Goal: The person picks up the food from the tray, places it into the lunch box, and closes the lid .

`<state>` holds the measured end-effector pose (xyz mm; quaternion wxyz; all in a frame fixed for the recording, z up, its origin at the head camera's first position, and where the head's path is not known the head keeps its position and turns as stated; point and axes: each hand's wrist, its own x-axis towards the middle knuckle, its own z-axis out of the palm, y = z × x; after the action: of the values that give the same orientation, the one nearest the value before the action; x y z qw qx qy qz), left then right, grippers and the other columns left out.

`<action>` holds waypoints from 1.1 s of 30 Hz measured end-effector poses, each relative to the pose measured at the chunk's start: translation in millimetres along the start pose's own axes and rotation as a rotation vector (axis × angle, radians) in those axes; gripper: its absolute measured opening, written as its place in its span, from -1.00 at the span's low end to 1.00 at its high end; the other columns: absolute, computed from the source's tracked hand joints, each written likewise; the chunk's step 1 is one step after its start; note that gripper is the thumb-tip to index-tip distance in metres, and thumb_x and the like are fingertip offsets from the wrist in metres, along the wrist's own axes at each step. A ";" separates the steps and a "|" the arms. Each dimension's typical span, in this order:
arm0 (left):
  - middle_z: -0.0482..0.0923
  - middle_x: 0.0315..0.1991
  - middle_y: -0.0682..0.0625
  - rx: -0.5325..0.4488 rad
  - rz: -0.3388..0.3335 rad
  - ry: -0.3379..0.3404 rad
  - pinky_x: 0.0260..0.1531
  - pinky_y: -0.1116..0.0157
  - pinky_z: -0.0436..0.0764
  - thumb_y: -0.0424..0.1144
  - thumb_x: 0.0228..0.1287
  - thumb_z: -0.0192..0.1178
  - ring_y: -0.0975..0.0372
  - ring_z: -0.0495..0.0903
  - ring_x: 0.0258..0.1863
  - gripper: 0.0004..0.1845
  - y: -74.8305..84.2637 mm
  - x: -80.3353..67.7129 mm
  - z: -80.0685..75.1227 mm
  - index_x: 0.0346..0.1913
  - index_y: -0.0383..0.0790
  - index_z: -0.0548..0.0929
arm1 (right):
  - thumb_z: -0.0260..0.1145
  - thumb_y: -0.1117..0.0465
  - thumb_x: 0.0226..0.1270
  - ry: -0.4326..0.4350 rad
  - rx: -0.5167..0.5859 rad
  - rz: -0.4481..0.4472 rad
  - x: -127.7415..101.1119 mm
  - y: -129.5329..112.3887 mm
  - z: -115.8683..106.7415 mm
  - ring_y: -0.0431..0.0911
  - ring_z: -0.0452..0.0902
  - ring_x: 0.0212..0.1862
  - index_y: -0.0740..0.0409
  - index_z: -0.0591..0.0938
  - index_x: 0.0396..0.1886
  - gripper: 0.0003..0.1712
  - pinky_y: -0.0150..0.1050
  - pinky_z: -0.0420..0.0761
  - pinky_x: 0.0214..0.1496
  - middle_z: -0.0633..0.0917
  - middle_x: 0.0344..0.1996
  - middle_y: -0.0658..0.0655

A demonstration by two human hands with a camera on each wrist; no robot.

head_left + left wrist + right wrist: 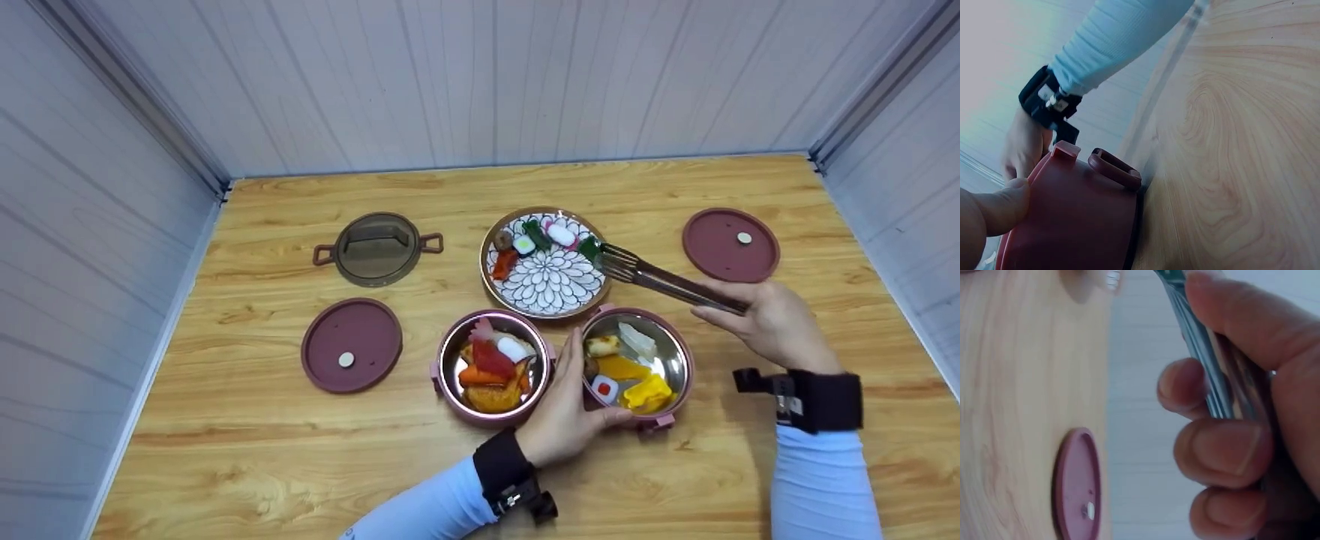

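My right hand (776,319) grips brown tongs (667,283), with fingers wrapped round the handle in the right wrist view. Over the right side of the patterned plate (551,292), the tongs' tips meet a dark green food piece (590,248). My left hand (566,420) holds the near-left rim of the right lunch box (686,367), its thumb on the edge in the left wrist view. Yellow, white and other toy food pieces (622,367) lie inside. Just left of that hand stands another lunch box (444,360), filled with orange, red and white toy food.
Several toy food pieces sit along the plate's upper and left rim. Two maroon lids (352,330) lie flat, one at left and one at the far right. A glassy lid with two handles (377,251) rests behind the left one. Panel walls (480,82) border the table.
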<state>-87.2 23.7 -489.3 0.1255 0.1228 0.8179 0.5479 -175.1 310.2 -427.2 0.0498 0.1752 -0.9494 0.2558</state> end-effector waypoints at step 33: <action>-0.30 0.59 -0.17 0.010 0.011 -0.001 0.47 0.12 -0.10 -0.04 0.14 0.46 -0.03 -0.29 0.54 0.23 1.1 -1.5 -1.6 0.60 -0.18 -0.27 | 0.45 -0.07 0.23 -0.241 -0.375 0.005 -83.7 -44.5 -58.4 -0.25 0.21 -0.66 0.13 0.74 0.03 -0.51 -0.30 0.16 -0.68 0.34 -0.76 -0.24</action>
<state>-86.2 22.3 -487.6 0.1225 0.1282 0.8198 0.5445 -80.7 329.4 -371.3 -0.0329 0.1899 -0.9798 0.0523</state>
